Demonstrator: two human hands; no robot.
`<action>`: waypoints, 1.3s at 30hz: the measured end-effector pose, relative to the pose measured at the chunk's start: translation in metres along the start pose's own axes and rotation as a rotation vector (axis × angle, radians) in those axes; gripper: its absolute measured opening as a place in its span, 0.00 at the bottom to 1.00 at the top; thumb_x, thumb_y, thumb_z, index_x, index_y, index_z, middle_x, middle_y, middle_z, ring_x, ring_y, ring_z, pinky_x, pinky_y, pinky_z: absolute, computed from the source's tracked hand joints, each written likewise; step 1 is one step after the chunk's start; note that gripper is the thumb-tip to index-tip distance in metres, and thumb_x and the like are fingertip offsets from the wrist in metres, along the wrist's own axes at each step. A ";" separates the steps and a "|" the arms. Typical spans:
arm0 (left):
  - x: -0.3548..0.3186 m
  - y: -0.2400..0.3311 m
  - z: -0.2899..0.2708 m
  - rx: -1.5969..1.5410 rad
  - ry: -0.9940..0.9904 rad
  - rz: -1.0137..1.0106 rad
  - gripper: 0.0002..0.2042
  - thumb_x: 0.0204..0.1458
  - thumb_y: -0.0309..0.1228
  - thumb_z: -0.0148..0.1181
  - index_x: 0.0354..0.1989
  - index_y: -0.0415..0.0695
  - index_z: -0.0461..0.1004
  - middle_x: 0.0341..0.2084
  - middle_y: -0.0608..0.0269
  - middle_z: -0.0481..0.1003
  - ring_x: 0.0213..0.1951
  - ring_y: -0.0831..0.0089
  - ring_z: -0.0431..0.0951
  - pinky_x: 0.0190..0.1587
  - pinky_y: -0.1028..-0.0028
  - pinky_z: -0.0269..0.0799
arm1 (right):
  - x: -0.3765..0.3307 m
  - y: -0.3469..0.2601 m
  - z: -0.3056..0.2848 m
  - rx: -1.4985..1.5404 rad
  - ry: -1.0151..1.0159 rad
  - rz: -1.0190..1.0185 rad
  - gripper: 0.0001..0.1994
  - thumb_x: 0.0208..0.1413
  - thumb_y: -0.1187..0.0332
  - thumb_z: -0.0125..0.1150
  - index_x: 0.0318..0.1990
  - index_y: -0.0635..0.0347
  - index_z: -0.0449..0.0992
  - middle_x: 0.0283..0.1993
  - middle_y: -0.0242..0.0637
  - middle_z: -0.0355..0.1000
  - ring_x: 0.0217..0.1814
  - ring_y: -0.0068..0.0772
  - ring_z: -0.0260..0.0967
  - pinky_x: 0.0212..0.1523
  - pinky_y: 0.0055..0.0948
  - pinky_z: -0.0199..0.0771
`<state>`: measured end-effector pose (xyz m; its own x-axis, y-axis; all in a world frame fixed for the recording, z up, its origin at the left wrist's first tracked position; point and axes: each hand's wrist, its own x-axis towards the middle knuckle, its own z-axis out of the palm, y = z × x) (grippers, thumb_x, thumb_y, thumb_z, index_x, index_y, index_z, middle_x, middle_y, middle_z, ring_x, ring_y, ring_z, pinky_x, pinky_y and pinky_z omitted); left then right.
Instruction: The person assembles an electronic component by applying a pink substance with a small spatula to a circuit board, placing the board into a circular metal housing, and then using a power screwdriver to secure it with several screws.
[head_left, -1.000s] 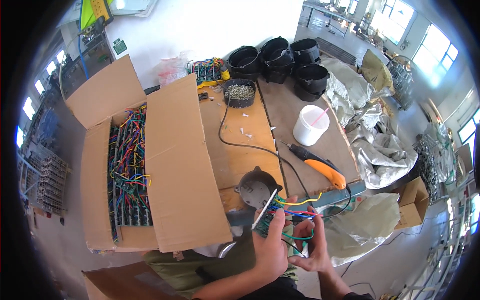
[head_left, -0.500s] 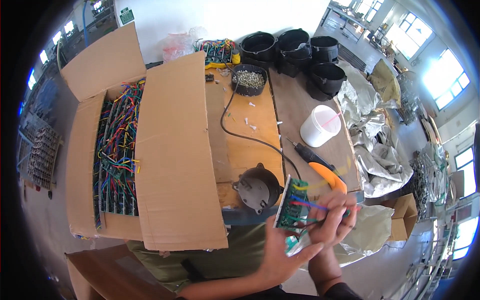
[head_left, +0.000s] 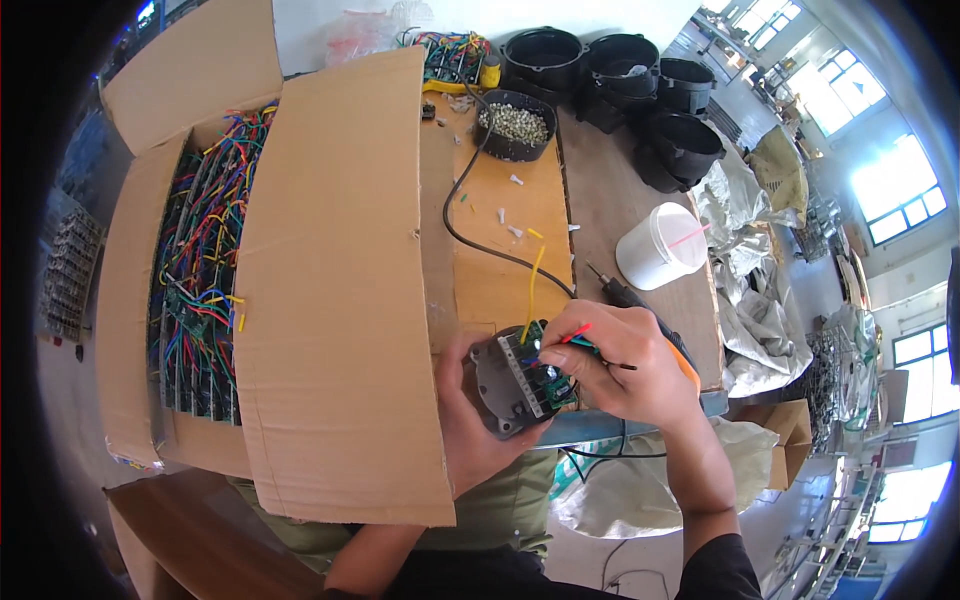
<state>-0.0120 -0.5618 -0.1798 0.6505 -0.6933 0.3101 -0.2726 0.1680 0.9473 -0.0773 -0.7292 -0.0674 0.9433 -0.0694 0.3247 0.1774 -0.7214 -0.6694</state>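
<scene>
a wooden table (head_left: 505, 250) is sitting in a bright workshop, crowded by an open cardboard box (head_left: 330, 280) and black pots (head_left: 640, 85). the left hand (head_left: 470, 420) is cupping a grey housing (head_left: 500, 385); the right hand (head_left: 625, 360) is pinching its wires (head_left: 560, 345). half a second ago the board was lifted, hands lower.

Wooden workbench (head_left: 505, 265), cardboard box (head_left: 330, 280), white tub (head_left: 655, 248), 4 black housings (head_left: 655, 95) (far edge)

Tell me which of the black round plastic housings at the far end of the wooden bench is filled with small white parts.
The shallow black round housing nearest the open cardboard box holds them; the other black housings to its right look empty.
</scene>
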 end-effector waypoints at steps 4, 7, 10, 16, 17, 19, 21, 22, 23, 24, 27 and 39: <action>-0.001 -0.007 -0.002 0.063 -0.015 0.091 0.59 0.33 0.27 0.79 0.68 0.40 0.36 0.59 0.46 0.58 0.57 0.57 0.67 0.58 0.62 0.66 | -0.002 0.004 0.006 -0.047 -0.042 0.047 0.05 0.52 0.77 0.65 0.34 0.64 0.74 0.29 0.40 0.73 0.27 0.45 0.71 0.28 0.33 0.69; 0.000 -0.013 -0.001 0.020 -0.037 0.092 0.59 0.33 0.27 0.79 0.68 0.40 0.36 0.59 0.47 0.58 0.58 0.58 0.66 0.59 0.61 0.66 | -0.004 0.004 0.010 -0.055 -0.010 0.068 0.06 0.53 0.75 0.65 0.35 0.63 0.72 0.26 0.43 0.70 0.26 0.49 0.70 0.25 0.37 0.67; -0.001 -0.015 -0.001 0.012 -0.040 0.071 0.59 0.33 0.26 0.79 0.68 0.40 0.36 0.59 0.47 0.57 0.58 0.58 0.66 0.59 0.61 0.66 | -0.004 0.007 0.015 -0.038 0.026 0.060 0.07 0.54 0.74 0.65 0.35 0.62 0.72 0.24 0.44 0.69 0.25 0.51 0.69 0.24 0.39 0.67; -0.002 -0.014 -0.001 -0.022 -0.029 0.054 0.59 0.32 0.26 0.80 0.68 0.41 0.37 0.60 0.48 0.56 0.59 0.58 0.66 0.60 0.61 0.65 | -0.002 0.012 0.024 -0.057 -0.044 0.043 0.09 0.52 0.75 0.66 0.36 0.63 0.70 0.25 0.45 0.70 0.25 0.52 0.70 0.24 0.41 0.67; -0.001 -0.015 0.000 -0.045 -0.025 0.045 0.59 0.32 0.26 0.80 0.68 0.41 0.37 0.60 0.48 0.57 0.59 0.58 0.66 0.60 0.61 0.65 | -0.003 0.011 0.025 -0.057 -0.028 0.054 0.09 0.52 0.75 0.66 0.36 0.63 0.70 0.25 0.45 0.70 0.25 0.52 0.70 0.23 0.41 0.67; 0.000 -0.014 -0.001 -0.060 -0.023 0.033 0.58 0.31 0.26 0.80 0.68 0.41 0.39 0.59 0.48 0.58 0.58 0.58 0.66 0.60 0.61 0.65 | -0.004 0.011 0.027 -0.050 -0.009 0.085 0.09 0.52 0.75 0.66 0.36 0.62 0.70 0.25 0.44 0.70 0.25 0.52 0.69 0.23 0.41 0.67; 0.001 -0.013 -0.001 -0.045 -0.033 0.006 0.58 0.31 0.26 0.80 0.68 0.41 0.40 0.57 0.48 0.60 0.58 0.58 0.67 0.59 0.60 0.65 | -0.006 0.011 0.029 -0.086 -0.006 0.060 0.09 0.52 0.75 0.66 0.35 0.62 0.69 0.25 0.44 0.69 0.25 0.52 0.69 0.23 0.41 0.67; 0.002 -0.013 -0.002 0.005 -0.026 0.059 0.57 0.30 0.27 0.80 0.68 0.41 0.41 0.57 0.48 0.61 0.57 0.58 0.67 0.58 0.60 0.65 | -0.007 0.012 0.030 -0.091 -0.006 0.046 0.09 0.52 0.76 0.65 0.35 0.62 0.69 0.26 0.44 0.69 0.24 0.52 0.69 0.23 0.41 0.67; 0.002 -0.012 -0.003 0.055 -0.017 0.093 0.57 0.30 0.27 0.80 0.67 0.41 0.42 0.56 0.48 0.62 0.57 0.58 0.67 0.58 0.60 0.65 | -0.008 0.013 0.032 -0.096 -0.005 0.049 0.09 0.52 0.76 0.65 0.35 0.62 0.69 0.26 0.44 0.70 0.24 0.52 0.69 0.23 0.40 0.66; 0.003 -0.012 -0.003 0.061 -0.021 0.096 0.57 0.30 0.27 0.80 0.67 0.41 0.42 0.56 0.48 0.62 0.57 0.58 0.67 0.58 0.60 0.65 | -0.009 0.014 0.033 -0.119 0.000 0.058 0.10 0.52 0.76 0.66 0.36 0.62 0.69 0.27 0.43 0.69 0.25 0.51 0.69 0.22 0.40 0.67; 0.002 -0.010 -0.006 0.078 -0.038 0.081 0.57 0.29 0.27 0.80 0.67 0.40 0.42 0.56 0.47 0.61 0.57 0.58 0.67 0.58 0.60 0.65 | -0.013 0.015 0.042 -0.193 -0.017 -0.027 0.10 0.51 0.75 0.66 0.36 0.62 0.68 0.27 0.42 0.67 0.25 0.50 0.69 0.22 0.40 0.67; 0.000 -0.009 -0.004 0.101 -0.021 0.051 0.57 0.29 0.27 0.79 0.67 0.38 0.42 0.58 0.46 0.60 0.58 0.56 0.66 0.60 0.59 0.63 | -0.020 0.021 0.040 -0.065 -0.039 0.054 0.09 0.51 0.74 0.67 0.33 0.63 0.70 0.24 0.43 0.68 0.25 0.51 0.68 0.23 0.41 0.67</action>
<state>-0.0070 -0.5608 -0.1880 0.6196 -0.7002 0.3546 -0.3753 0.1325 0.9174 -0.0816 -0.7159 -0.1146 0.9614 -0.0830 0.2624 0.1089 -0.7609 -0.6397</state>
